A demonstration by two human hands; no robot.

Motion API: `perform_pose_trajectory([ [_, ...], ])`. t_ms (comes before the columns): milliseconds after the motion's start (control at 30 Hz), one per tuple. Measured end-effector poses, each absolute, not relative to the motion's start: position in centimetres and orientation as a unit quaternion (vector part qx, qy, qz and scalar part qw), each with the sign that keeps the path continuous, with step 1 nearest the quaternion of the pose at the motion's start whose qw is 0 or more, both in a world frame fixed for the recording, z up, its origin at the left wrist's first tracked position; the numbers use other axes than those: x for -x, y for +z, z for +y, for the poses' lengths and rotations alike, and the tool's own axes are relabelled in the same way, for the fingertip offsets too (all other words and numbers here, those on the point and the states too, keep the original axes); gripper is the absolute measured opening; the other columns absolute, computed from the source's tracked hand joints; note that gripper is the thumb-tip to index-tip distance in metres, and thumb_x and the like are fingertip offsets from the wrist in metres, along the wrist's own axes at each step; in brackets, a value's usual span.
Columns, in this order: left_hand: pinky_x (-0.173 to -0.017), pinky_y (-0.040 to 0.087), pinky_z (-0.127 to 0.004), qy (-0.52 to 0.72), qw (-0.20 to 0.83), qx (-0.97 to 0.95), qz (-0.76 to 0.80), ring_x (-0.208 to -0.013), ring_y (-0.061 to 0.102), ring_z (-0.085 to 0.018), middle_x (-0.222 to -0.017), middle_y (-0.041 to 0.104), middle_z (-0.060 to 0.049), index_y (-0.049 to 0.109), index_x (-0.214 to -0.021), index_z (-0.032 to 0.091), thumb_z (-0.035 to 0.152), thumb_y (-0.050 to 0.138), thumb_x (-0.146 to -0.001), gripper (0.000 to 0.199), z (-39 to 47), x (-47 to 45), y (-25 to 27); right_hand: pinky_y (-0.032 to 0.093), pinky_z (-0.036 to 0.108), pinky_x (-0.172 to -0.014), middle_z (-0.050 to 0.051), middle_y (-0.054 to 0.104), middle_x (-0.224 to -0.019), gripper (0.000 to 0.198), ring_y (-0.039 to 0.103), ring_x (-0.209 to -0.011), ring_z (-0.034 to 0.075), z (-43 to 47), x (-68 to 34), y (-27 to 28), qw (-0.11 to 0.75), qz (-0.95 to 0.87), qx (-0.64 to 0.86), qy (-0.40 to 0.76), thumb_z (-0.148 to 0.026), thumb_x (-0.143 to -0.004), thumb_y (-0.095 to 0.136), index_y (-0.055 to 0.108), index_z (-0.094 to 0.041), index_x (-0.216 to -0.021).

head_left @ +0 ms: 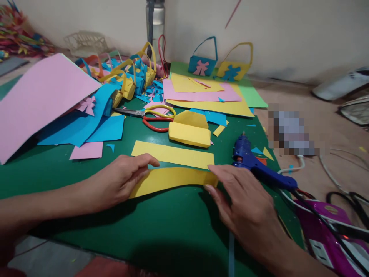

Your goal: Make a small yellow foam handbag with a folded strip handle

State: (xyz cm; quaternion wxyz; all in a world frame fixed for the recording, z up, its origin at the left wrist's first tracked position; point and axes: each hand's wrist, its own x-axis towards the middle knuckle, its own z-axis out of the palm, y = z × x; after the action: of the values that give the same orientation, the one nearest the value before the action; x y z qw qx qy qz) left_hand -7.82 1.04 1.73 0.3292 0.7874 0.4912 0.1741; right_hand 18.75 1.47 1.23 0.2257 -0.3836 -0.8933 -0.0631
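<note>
A yellow paper strip [175,178] is stretched between my two hands above the green table, bowed slightly along its length. My left hand [127,179] grips its left end between thumb and fingers. At the other end, my right hand [242,192] pinches the strip between thumb and fingertips. Just behind it lies a second yellow strip [173,153], flat on the table. Farther back sits a folded yellow paper box [189,134] with its flap raised. Scissors [158,116] with yellow and red handles lie beside the box. A blue glue gun [256,165] rests near my right hand.
Pink sheets [43,104] and blue paper [106,129] cover the left side. Several small paper bags [127,86] stand behind. A blue bag [201,66] and a yellow bag [234,70] lean on the wall. A purple power strip [314,231] and cables lie at right.
</note>
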Motion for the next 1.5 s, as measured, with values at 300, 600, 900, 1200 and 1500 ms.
perform_pose_trajectory([
  [300, -0.056, 0.041, -0.02, 0.111, 0.417, -0.748, 0.505, -0.07, 0.056, -0.014, -0.081, 0.062, -0.001, 0.058, -0.105, 0.019, 0.031, 0.037, -0.09, 0.029, 1.9, 8.0, 2.1, 0.04, 0.049, -0.088, 0.012, 0.067, -0.097, 0.017, 0.059, -0.1, 0.027, 0.3, -18.0, 0.9, 0.171, -0.931, 0.285, -0.15, -0.019, -0.088, 0.05, 0.062, -0.013, -0.097],
  [600, -0.066, 0.044, -0.026, 0.131, 0.196, -0.855, 0.462, -0.079, 0.056, -0.017, -0.09, 0.063, -0.006, 0.055, -0.107, 0.016, 0.02, 0.035, -0.092, 0.025, 1.6, 7.9, 1.4, 0.041, 0.042, -0.086, 0.006, 0.063, -0.071, 0.028, 0.057, -0.079, 0.02, 0.1, -17.8, 1.0, 0.16, -0.934, 0.283, -0.151, -0.01, -0.088, 0.039, 0.064, -0.015, -0.076],
  [900, -0.065, 0.039, -0.034, 0.154, -0.071, -0.94, 0.295, -0.076, 0.054, -0.021, -0.088, 0.063, -0.01, 0.059, -0.095, 0.012, 0.021, 0.044, -0.091, 0.017, -0.9, 5.9, 0.2, 0.038, 0.039, -0.081, 0.006, 0.059, -0.068, 0.034, 0.051, -0.073, 0.019, 0.1, -17.3, 0.2, 0.155, -0.938, 0.298, -0.083, -0.007, -0.089, 0.033, 0.063, -0.015, -0.074],
  [1200, -0.077, 0.044, -0.042, 0.1, -0.13, -0.924, 0.345, -0.087, 0.058, -0.025, -0.091, 0.066, -0.012, 0.064, -0.085, 0.014, 0.01, 0.037, -0.088, 0.027, -1.1, 6.0, 0.1, 0.034, 0.04, -0.084, 0.002, 0.056, -0.067, 0.023, 0.046, -0.066, 0.015, -0.1, -17.4, 0.0, 0.173, -0.901, 0.393, 0.057, -0.013, -0.088, 0.044, 0.056, -0.017, -0.068],
  [1500, -0.075, 0.046, -0.043, 0.149, -0.179, -0.92, 0.314, -0.093, 0.058, -0.031, -0.101, 0.065, -0.016, 0.064, -0.095, 0.008, 0.011, 0.041, -0.087, 0.025, -1.9, 5.3, 0.0, 0.028, 0.046, -0.094, 0.0, 0.051, -0.063, 0.026, 0.043, -0.065, 0.014, -0.3, -17.1, -0.3, 0.179, -0.908, 0.378, 0.024, -0.015, -0.088, 0.044, 0.058, -0.018, -0.067],
])
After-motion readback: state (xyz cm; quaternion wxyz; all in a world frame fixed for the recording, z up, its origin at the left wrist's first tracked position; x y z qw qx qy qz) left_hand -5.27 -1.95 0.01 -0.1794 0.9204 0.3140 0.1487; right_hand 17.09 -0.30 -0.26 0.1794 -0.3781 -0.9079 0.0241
